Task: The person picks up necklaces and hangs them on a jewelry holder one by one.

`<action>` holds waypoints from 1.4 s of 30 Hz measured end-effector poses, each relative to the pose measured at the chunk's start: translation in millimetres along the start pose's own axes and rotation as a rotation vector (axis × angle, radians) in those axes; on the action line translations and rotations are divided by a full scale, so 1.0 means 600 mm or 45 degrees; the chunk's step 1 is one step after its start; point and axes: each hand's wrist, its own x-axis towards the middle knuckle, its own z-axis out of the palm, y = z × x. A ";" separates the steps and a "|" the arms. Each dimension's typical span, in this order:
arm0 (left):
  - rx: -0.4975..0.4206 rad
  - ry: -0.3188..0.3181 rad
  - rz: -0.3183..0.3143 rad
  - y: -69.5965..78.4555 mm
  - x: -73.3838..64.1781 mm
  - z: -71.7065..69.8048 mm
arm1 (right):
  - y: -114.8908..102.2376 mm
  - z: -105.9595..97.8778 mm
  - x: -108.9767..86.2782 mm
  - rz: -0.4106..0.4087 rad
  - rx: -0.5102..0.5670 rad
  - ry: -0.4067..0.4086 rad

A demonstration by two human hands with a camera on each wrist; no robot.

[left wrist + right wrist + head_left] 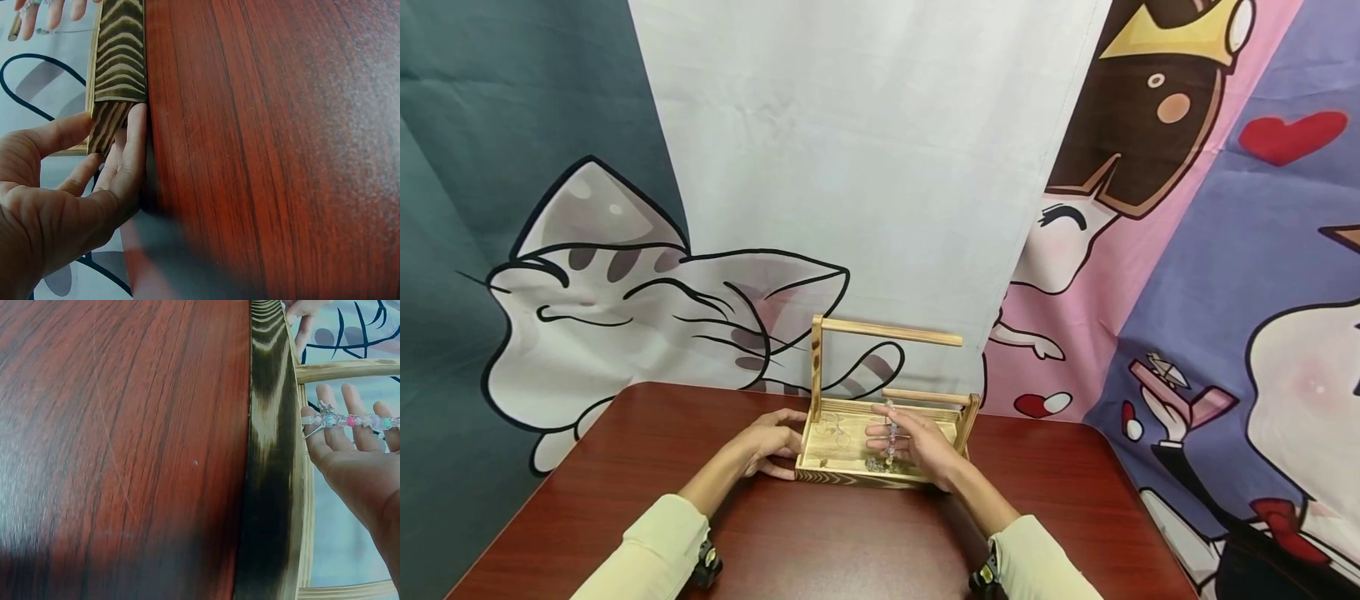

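A wooden jewelry rack (850,477), a shallow tray with posts and two bars, stands on the table. My left hand (767,446) holds its left end, thumb and fingers about the corner (107,125) in the left wrist view. Over the tray, my right hand (917,442) has its fingers extended and spread. A beaded bracelet (351,420) of clear, pink and green beads with a silvery charm lies across those fingers; whether its upper end touches the lower bar (925,396) I cannot tell. In the tray are a thin chain (835,429) and a small dark heap of jewelry (876,465).
The upper bar (891,333) runs right from the tall left post (816,367). The reddish-brown table (880,542) extends in front and to both sides. Behind it hangs a cartoon-printed cloth (850,167).
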 end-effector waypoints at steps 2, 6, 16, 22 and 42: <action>-0.003 -0.003 0.002 0.000 0.000 0.000 | -0.003 -0.001 -0.004 -0.011 -0.023 -0.004; -0.007 -0.010 0.001 0.001 0.000 0.000 | -0.012 -0.004 -0.012 -0.039 -0.026 0.000; -0.016 -0.009 -0.015 -0.001 0.003 -0.003 | -0.043 -0.014 -0.025 -0.127 0.052 -0.005; 0.002 -0.011 -0.008 -0.001 0.004 -0.004 | -0.065 -0.017 -0.031 -0.164 0.048 -0.009; 0.000 -0.013 -0.010 -0.001 0.002 -0.003 | -0.145 -0.040 -0.050 -0.259 -0.004 0.043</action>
